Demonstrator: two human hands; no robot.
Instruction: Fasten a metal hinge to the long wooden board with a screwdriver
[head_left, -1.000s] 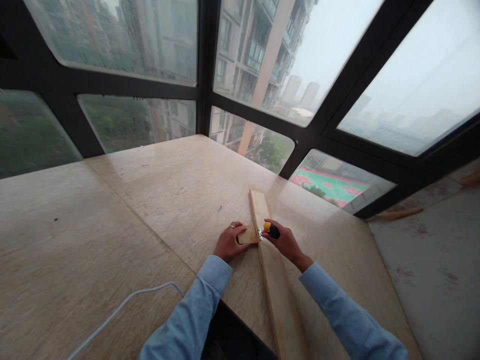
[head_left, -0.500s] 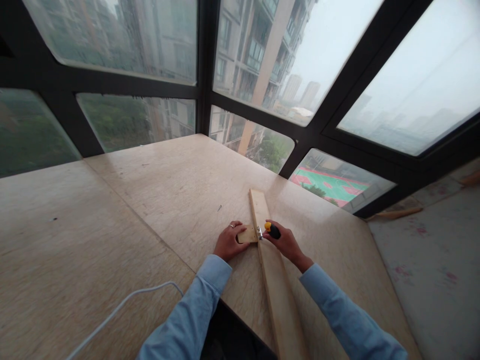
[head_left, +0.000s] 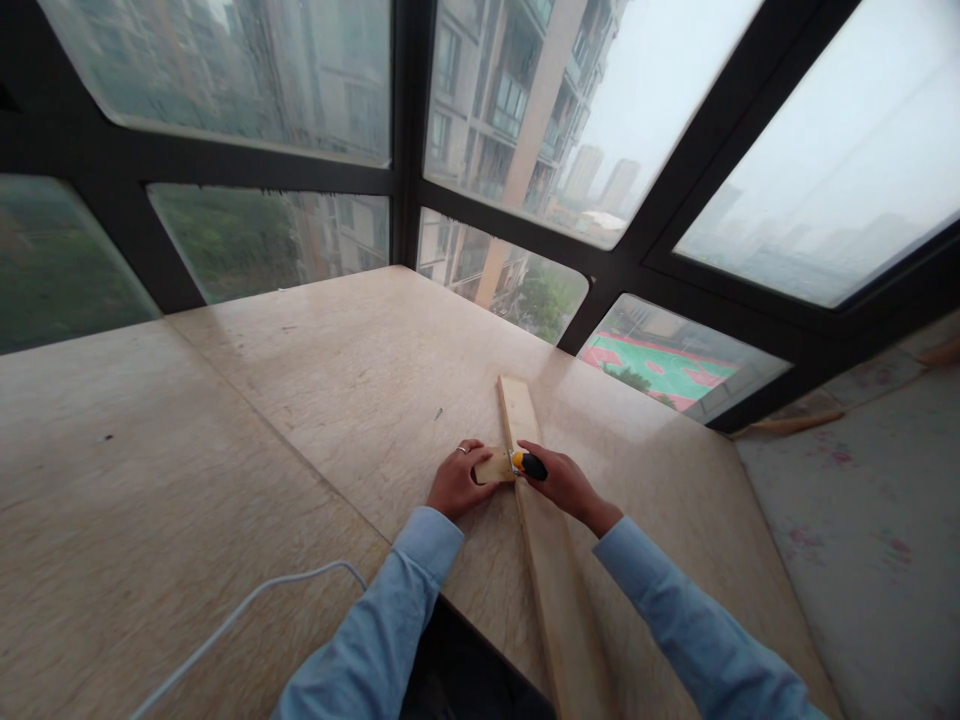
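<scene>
A long narrow wooden plank [head_left: 555, 590] lies on the plywood worktop [head_left: 225, 450], running away from me. A small wooden block [head_left: 495, 466] sits against the plank's left edge. My left hand [head_left: 455, 482] is closed on that block, a ring on one finger. My right hand [head_left: 561, 485] grips a screwdriver with a yellow and black handle [head_left: 529, 464]; its tip points left at a small metal fitting where block and plank meet.
A white cable [head_left: 247, 605] curves over the worktop's near left part. Dark-framed windows [head_left: 409, 130] close off the far side. The worktop's edge drops away on the right to a dusty floor [head_left: 862, 520]. A dark gap lies under my arms.
My right hand has shifted a little left, bringing the screwdriver closer to the joint between block and plank. The left hand stays on the block.
</scene>
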